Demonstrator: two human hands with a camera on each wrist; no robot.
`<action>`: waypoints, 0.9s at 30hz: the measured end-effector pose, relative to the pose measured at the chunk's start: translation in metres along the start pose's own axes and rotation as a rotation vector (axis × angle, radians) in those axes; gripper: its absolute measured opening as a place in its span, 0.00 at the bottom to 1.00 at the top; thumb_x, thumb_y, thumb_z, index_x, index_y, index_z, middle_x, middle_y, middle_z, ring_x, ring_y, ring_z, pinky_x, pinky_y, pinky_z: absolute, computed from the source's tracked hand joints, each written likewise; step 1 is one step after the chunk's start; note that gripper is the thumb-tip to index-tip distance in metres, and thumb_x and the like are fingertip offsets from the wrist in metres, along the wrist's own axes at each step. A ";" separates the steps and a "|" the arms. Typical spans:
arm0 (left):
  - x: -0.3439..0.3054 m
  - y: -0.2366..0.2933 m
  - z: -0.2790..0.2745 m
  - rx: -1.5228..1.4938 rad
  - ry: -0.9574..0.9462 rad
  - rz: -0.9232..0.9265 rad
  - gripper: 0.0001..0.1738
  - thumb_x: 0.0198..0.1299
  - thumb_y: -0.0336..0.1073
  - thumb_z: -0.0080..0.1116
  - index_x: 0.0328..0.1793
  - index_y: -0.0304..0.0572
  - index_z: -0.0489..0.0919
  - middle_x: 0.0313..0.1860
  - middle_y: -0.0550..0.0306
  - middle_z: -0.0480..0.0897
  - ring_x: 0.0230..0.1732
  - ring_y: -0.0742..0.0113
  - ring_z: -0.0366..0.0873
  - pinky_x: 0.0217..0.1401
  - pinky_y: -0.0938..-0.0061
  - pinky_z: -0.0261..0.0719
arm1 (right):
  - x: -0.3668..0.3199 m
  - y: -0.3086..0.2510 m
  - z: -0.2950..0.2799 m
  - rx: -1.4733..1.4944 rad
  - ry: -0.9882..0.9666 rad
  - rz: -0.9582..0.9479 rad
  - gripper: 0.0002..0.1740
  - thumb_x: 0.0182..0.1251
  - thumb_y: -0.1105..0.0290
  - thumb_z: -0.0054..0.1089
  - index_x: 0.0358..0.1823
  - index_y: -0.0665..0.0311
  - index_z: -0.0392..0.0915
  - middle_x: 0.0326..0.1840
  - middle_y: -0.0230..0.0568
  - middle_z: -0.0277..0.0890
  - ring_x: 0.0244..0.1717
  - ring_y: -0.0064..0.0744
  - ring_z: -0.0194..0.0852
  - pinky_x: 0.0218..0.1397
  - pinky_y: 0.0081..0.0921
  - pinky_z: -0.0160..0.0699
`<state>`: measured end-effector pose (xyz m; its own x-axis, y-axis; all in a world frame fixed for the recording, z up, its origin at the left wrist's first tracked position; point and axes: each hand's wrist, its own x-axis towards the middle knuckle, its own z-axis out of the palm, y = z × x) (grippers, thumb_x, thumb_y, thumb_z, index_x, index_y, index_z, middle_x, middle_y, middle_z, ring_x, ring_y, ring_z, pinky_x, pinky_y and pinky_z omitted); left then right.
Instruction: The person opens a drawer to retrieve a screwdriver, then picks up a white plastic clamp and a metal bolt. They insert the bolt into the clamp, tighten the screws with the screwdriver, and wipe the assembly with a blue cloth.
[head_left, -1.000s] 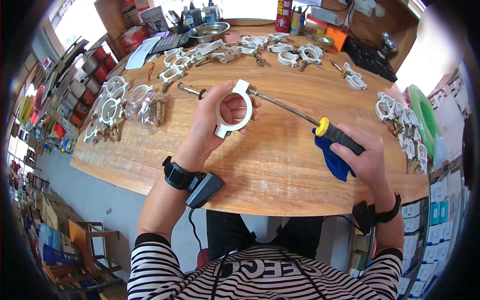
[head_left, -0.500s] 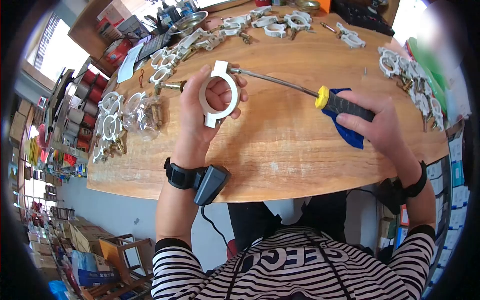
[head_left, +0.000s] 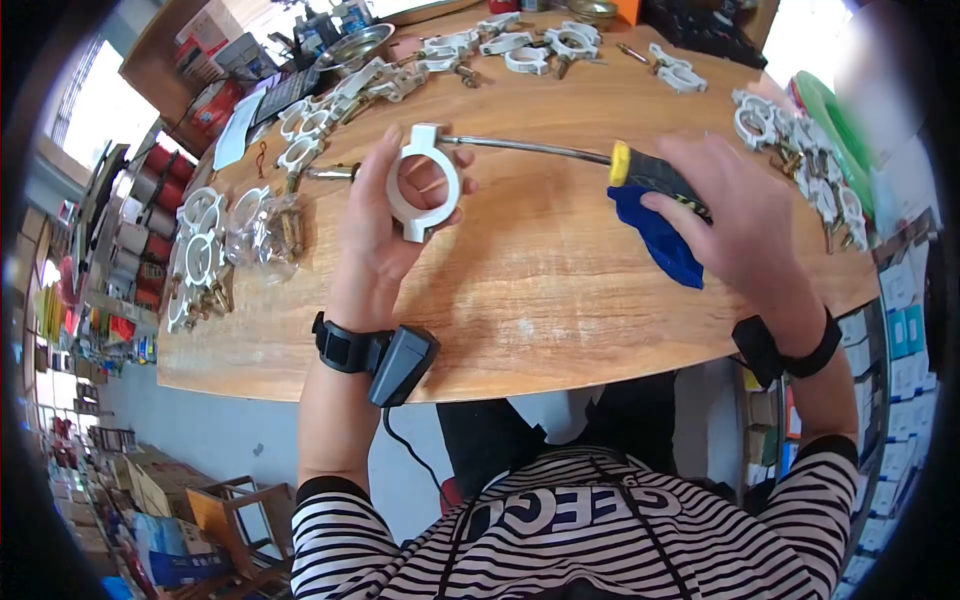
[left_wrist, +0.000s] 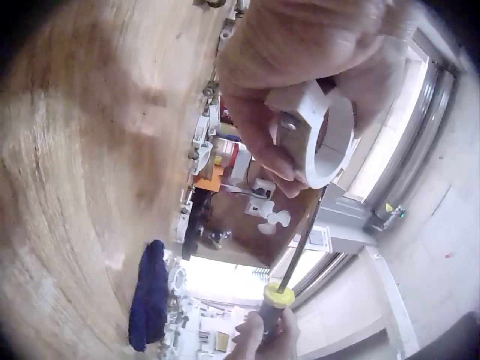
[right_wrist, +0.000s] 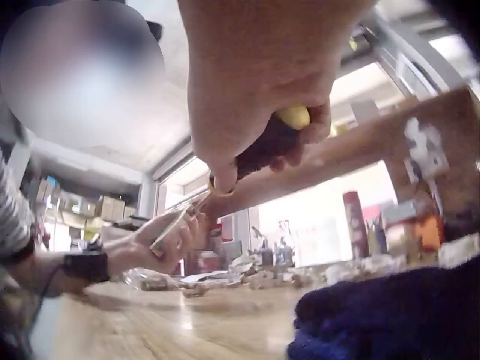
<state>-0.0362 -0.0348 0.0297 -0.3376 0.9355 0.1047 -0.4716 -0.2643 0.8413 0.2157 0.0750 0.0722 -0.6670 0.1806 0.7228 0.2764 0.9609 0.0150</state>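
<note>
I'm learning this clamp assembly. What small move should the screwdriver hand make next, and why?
Probably twist the screwdriver with the right hand. Its tip already meets the top lug of the white clamp, which the left hand grips, and the right hand's fingers are wrapped round the black handle.

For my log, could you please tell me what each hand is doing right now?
Left hand: grips the white clamp ring.
Right hand: grips the screwdriver handle.
</note>
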 end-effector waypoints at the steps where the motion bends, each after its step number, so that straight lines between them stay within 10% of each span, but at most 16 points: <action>1: -0.002 0.002 0.001 0.012 0.009 -0.049 0.25 0.58 0.51 0.37 0.49 0.37 0.69 0.35 0.49 0.78 0.32 0.62 0.76 0.21 0.77 0.75 | 0.003 -0.005 -0.005 -0.185 -0.007 -0.114 0.20 0.43 0.62 0.64 0.39 0.61 0.73 0.23 0.35 0.66 0.20 0.28 0.65 0.19 0.17 0.62; 9: -0.005 0.002 0.000 0.076 0.099 0.079 0.27 0.57 0.54 0.39 0.38 0.33 0.72 0.30 0.45 0.79 0.29 0.63 0.78 0.33 0.74 0.76 | -0.002 -0.035 -0.012 -0.367 -0.109 -0.188 0.22 0.42 0.64 0.64 0.41 0.63 0.74 0.21 0.32 0.63 0.19 0.25 0.63 0.17 0.19 0.60; 16: 0.003 -0.002 -0.008 0.204 0.346 0.242 0.28 0.52 0.62 0.46 0.25 0.40 0.70 0.20 0.51 0.77 0.18 0.66 0.75 0.23 0.77 0.76 | 0.002 -0.037 -0.010 -0.442 0.011 -0.309 0.23 0.41 0.65 0.65 0.43 0.63 0.74 0.25 0.34 0.66 0.21 0.26 0.66 0.19 0.18 0.63; 27: 0.005 0.004 -0.022 -0.143 0.189 -0.061 0.19 0.56 0.50 0.49 0.27 0.42 0.70 0.14 0.67 0.66 0.14 0.78 0.60 0.23 0.79 0.65 | 0.007 -0.057 -0.013 -0.505 -0.090 -0.268 0.22 0.42 0.66 0.63 0.43 0.62 0.74 0.25 0.33 0.66 0.22 0.26 0.66 0.19 0.18 0.64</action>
<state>-0.0571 -0.0360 0.0219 -0.4452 0.8937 -0.0561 -0.6013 -0.2520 0.7583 0.2048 0.0191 0.0853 -0.8097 -0.0172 0.5866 0.3703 0.7605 0.5334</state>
